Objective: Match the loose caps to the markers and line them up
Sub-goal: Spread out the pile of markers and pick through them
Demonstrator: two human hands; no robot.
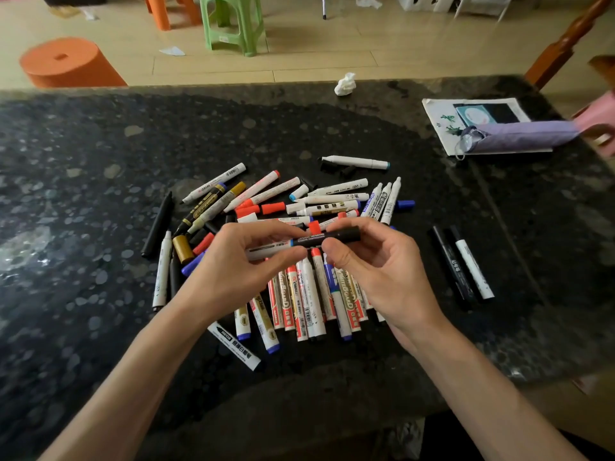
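Left hand, right hand — pinch-grip on one shared marker.

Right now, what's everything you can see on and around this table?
Table: one, dark speckled stone, across the view.
Marker pile: many, mostly white, red, blue, black, gold; table centre.
Loose caps: several, red, blue, gold, within the pile.
Held marker: one, white with black end, between both hands.
Lined-up markers: two, black and white, right of pile.
Tissue: one, white, far table edge.
Paper sheet: one, white, far right.
Folded umbrella: one, lilac, on the sheet.
Stools: three, two orange, one green, floor beyond.
Wooden chair: one, brown, top right, partly seen.
Left hand: grips the held marker's body.
Right hand: pinches its black end.
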